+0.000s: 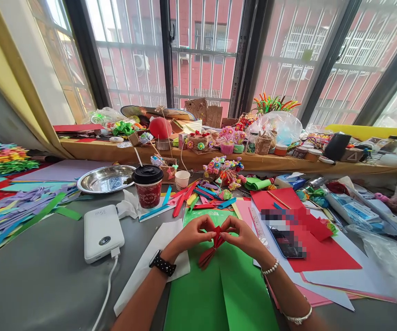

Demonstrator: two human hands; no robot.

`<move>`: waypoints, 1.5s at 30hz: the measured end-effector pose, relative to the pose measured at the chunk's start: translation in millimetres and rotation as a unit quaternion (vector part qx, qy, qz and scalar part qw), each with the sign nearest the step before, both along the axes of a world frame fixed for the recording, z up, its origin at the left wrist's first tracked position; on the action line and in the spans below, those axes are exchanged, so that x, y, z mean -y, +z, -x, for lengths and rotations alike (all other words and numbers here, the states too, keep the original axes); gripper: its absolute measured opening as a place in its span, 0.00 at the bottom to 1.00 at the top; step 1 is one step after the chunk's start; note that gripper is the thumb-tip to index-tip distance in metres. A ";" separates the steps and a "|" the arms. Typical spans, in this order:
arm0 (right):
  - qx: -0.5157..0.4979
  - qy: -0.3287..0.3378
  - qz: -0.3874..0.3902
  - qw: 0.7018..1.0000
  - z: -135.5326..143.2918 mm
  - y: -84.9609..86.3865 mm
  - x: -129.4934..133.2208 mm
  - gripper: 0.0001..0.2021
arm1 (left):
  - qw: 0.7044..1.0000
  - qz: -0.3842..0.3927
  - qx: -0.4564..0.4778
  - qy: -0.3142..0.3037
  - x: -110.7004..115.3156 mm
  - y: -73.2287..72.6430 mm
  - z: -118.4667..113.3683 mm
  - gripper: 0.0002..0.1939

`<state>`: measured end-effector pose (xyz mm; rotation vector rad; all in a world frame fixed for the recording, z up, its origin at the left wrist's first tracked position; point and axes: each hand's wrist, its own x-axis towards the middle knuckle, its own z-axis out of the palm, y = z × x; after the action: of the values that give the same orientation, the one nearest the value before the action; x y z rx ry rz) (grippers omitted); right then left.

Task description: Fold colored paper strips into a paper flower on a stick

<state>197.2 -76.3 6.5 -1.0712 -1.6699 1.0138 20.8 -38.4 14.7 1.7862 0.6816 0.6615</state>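
Observation:
Between my two hands is a small folded piece of red paper (214, 246), pinched at its middle, with pleats fanning out at its lower end. My left hand (198, 233), with a black watch on the wrist, grips its upper left side between thumb and fingers. On the other side, the thumb and fingers of my right hand (240, 233) close on its upper right edge. The piece is held over green paper sheets (215, 299) on the grey table. Part of its upper end is hidden by my fingertips.
Left of my hands stand a white power bank (104, 232) with a cable, a lidded red cup (148, 188) and a metal plate (105, 180). On the right lie a phone (286, 241) and red paper (332, 255). Colourful paper strips (29, 211) cover the far left.

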 end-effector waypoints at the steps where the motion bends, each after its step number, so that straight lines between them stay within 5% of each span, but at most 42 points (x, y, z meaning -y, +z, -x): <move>1: 0.000 -0.003 0.003 1.000 0.8 -0.9 -0.3 0.08 | 1.000 -0.001 0.001 0.000 -0.5 -0.5 -0.1 0.10; 24: 0.016 -0.010 0.015 1.000 3.3 -5.7 -2.0 0.07 | 0.999 -0.042 -0.028 0.021 -0.2 -1.1 -3.8 0.08; 38: 0.113 -0.091 -0.124 0.982 7.2 -10.6 -1.6 0.01 | 1.000 0.000 -0.020 0.008 -6.4 -3.5 -2.4 0.11; 45: 0.138 -0.049 -0.126 0.981 2.5 -10.7 -3.7 0.05 | 0.999 -0.020 -0.038 0.029 -3.4 -6.2 -5.8 0.11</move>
<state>194.7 -72.6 -4.3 -1.1481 -1.8876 0.5905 26.6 -35.0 8.5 1.8414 0.7793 0.6532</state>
